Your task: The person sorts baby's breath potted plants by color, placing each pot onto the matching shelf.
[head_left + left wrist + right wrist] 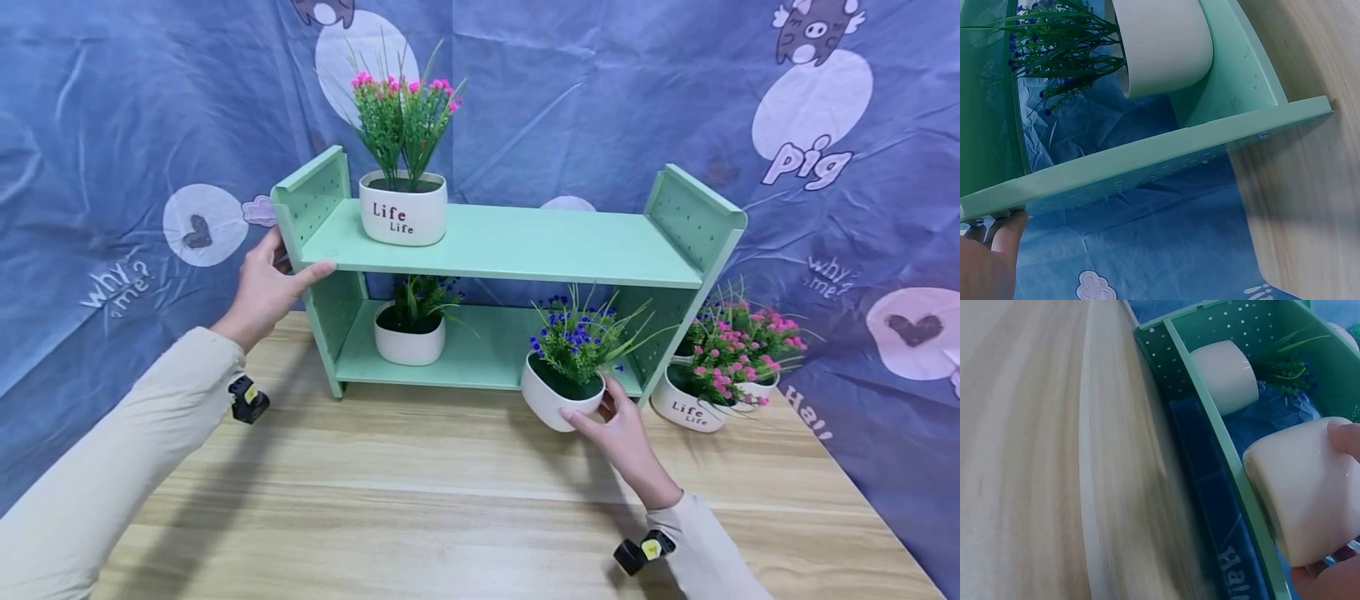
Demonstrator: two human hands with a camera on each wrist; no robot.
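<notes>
A two-tier mint-green shelf (pixel 525 246) stands on the wooden table. At its upper left corner my left hand (pixel 262 287) grips the side panel, thumb over the front edge and fingers around the outside. My right hand (pixel 626 442) holds a potted plant with blue flowers (pixel 555 400) by its white pot, tilted, at the front right of the lower tier. The right wrist view shows that white pot (pixel 1310 487) beside the tier's edge, thumb on its side. Another blue-flowered pot (pixel 410 342) sits at the lower tier's left; a pink-flowered pot (pixel 405 212) is on the top tier.
Right of the shelf, potted plants with pink flowers (pixel 690 408) stand close together on the table (pixel 420 500). A blue printed cloth (pixel 525 100) hangs behind. Small black cameras sit on both wrists.
</notes>
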